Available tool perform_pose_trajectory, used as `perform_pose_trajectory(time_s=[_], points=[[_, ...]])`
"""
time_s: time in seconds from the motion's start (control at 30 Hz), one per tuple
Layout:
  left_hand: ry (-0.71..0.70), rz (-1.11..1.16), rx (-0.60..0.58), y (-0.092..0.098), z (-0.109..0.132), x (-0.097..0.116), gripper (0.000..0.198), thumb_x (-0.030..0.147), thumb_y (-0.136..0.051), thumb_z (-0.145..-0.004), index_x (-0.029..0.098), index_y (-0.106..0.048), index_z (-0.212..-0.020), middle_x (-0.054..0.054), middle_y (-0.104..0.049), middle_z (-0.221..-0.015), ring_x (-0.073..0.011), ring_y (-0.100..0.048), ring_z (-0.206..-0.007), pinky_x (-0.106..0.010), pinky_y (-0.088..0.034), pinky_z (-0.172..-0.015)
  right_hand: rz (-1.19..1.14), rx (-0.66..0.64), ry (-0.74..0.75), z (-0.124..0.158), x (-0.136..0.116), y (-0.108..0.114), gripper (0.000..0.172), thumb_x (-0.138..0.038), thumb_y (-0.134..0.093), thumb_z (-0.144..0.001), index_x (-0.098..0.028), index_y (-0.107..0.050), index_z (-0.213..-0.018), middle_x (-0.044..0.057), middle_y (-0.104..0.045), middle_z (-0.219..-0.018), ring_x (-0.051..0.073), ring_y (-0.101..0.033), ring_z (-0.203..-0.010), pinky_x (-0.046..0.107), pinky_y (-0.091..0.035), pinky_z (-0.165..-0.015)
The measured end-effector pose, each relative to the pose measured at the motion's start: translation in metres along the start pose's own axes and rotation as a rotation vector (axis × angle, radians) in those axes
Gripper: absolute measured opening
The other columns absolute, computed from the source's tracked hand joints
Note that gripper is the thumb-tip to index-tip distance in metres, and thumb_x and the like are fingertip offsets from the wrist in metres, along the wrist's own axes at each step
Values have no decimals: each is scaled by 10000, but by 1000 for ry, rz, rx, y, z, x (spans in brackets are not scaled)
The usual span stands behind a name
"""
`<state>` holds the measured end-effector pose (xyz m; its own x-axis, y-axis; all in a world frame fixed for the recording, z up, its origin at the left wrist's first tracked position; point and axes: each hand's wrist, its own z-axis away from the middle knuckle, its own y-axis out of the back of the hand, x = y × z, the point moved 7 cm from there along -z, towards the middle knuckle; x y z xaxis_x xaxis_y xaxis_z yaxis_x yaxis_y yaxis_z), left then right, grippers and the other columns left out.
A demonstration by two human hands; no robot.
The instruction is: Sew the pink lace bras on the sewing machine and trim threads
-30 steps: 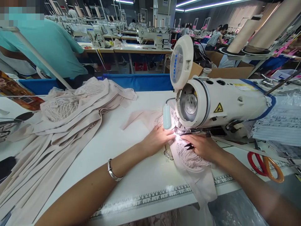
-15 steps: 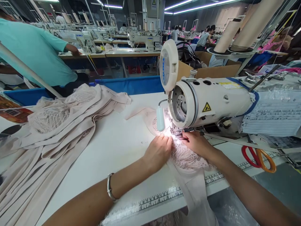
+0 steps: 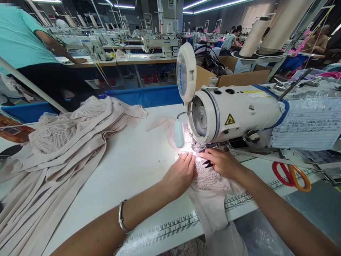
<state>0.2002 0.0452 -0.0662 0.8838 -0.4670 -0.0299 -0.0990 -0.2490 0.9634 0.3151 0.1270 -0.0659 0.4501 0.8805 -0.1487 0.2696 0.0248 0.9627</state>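
Note:
My left hand [image 3: 179,172] is closed on pale pink lace fabric [image 3: 206,174] just in front of the sewing machine's lit needle area, fingers together and thumb hidden. Close beside it, my right hand [image 3: 222,161] keeps a pair of thread snips [image 3: 207,164] in its palm, dark pointed tips sticking out, while its forefinger reaches to the fabric by the presser foot. The white sewing machine [image 3: 239,108] has its round end cover [image 3: 186,73] swung up. From my hands the fabric hangs over the table's front edge. The needle itself is lost in glare.
Pale garment pieces [image 3: 77,142] are heaped on the left of the table [image 3: 133,156]. Scissors with red and orange handles [image 3: 291,176] lie at right, near a printed ruler strip [image 3: 170,231]. Thread cones [image 3: 254,37] stand behind. A co-worker in turquoise [image 3: 21,39] leans over another table.
My right forefinger has stretched toward the needle area, and the snips' tips now show below it. My left fingers have flattened slightly. The fabric's far end has drawn in. The co-worker has straightened somewhat.

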Motion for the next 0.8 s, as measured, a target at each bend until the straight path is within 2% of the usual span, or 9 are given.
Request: perform_pose_trajectory(time_s=[0.17,0.33,0.43,0.5,0.6,0.67,0.73,0.8], points=[[-27,153,57,5,0,-13,365,156,-402,-975,83,-452,-1329,-220,-621,-1294,-312,-572,-1255,-505,-510,-1022,16,5,-22,-1,-4,2,618,-1,-445,-763,-299,-648,-1265,28,-694,-1012,169,-640,-890,223,-497,-716],[-109,216,135,11,2,-29,344,87,-338,-982,86,-482,-1295,-197,-637,-1276,-271,-582,-1242,-462,-512,-1036,9,-1,-17,-2,-5,3,594,-5,-439,-773,-281,-650,-1255,32,-702,-1012,168,-651,-890,222,-502,-698],[-118,249,100,13,-1,-42,366,71,-336,-982,127,-485,-1312,-159,-631,-1309,-252,-562,-1271,-450,-525,-1003,15,9,-22,-2,-5,4,549,-21,-456,-789,-273,-658,-1232,37,-703,-1029,172,-654,-897,223,-500,-699],[-101,245,42,15,-4,-45,387,35,-359,-948,142,-503,-1291,-141,-637,-1297,-256,-571,-1248,-425,-552,-916,12,2,-29,-2,-6,3,536,-19,-462,-787,-269,-660,-1218,36,-704,-1041,169,-657,-877,222,-496,-685],[-46,189,12,20,-8,-37,371,-14,-401,-869,119,-557,-1178,-169,-645,-1213,-292,-599,-1154,-406,-545,-791,-31,8,-45,-3,-8,5,515,-16,-461,-787,-258,-665,-1193,31,-702,-1009,165,-661,-834,222,-489,-658],[20,222,71,25,-8,-25,337,-16,-400,-862,124,-566,-1120,-172,-636,-1161,-283,-601,-1096,-414,-535,-802,-83,23,-41,-4,-10,7,487,-21,-456,-796,-243,-674,-1171,39,-697,-998,167,-666,-845,222,-496,-671],[69,314,117,26,-5,-13,307,24,-417,-886,140,-547,-1139,-152,-623,-1135,-260,-592,-1052,-425,-532,-851,-128,41,-27,-4,-10,10,464,-23,-447,-798,-231,-685,-1139,51,-694,-1009,171,-668,-880,224,-510,-710],[71,371,86,23,-3,-3,256,88,-468,-903,149,-542,-1142,-134,-616,-1093,-255,-582,-1006,-433,-532,-859,-165,59,-6,-4,-10,11,472,-12,-435,-784,-225,-687,-1120,53,-692,-1009,169,-666,-902,226,-518,-748]])
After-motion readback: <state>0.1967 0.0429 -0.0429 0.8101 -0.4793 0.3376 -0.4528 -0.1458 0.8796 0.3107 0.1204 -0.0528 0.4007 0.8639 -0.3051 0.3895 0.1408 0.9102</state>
